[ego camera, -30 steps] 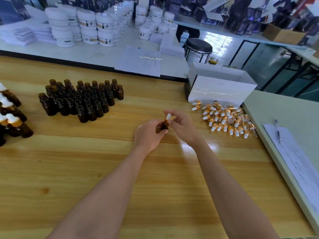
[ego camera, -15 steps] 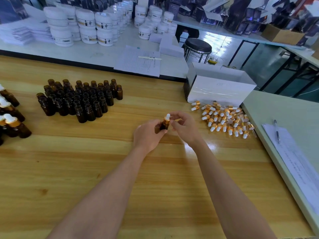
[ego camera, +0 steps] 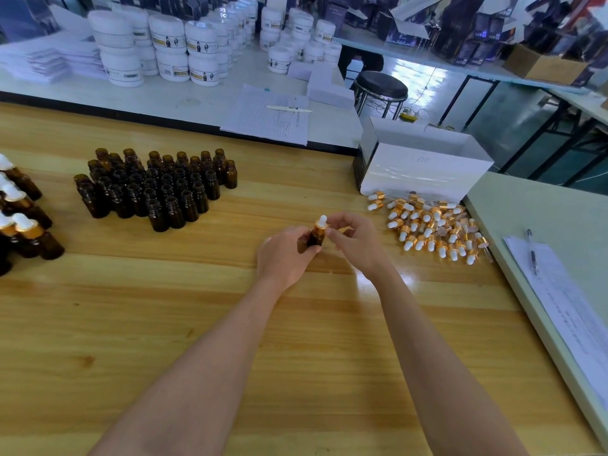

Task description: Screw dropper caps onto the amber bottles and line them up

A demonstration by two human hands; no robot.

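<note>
Bright, even daylight fills the workroom, strongest at the far right, where the floor (ego camera: 437, 70) behind the stool (ego camera: 381, 85) glares white. A pale sheen lies on the wooden bench (ego camera: 164, 307) just beside the right hand (ego camera: 358, 241); shadows on the wood are soft and faint. The wide-angle lens bows the bench edges, and distant cartons (ego camera: 460, 24) look smeared.

amber bottle (ego camera: 317, 236), gold-and-white dropper caps (ego camera: 431, 228), striped yellow-brown wood table (ego camera: 296, 340)
</note>
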